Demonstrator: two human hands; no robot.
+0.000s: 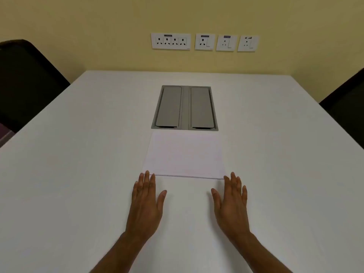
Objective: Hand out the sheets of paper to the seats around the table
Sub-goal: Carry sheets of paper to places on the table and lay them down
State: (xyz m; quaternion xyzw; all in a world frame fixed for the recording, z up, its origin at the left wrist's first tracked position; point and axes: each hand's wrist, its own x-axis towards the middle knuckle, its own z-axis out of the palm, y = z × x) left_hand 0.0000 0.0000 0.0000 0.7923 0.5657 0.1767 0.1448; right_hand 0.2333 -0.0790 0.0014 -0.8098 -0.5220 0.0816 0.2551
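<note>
Your left hand [144,203] and right hand [231,203] open, flat on the white worktop [78,184], fingertips at the near corners of the paper stack [184,153], cable hatch [184,107] just beyond, bare worktop either side, socket labels unreadable.

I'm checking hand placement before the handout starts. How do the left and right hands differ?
The left hand has fingertips touching the paper stack's near corner; the right hand sits just off the other corner. Both lie flat, open, palms down on the white table.
</note>
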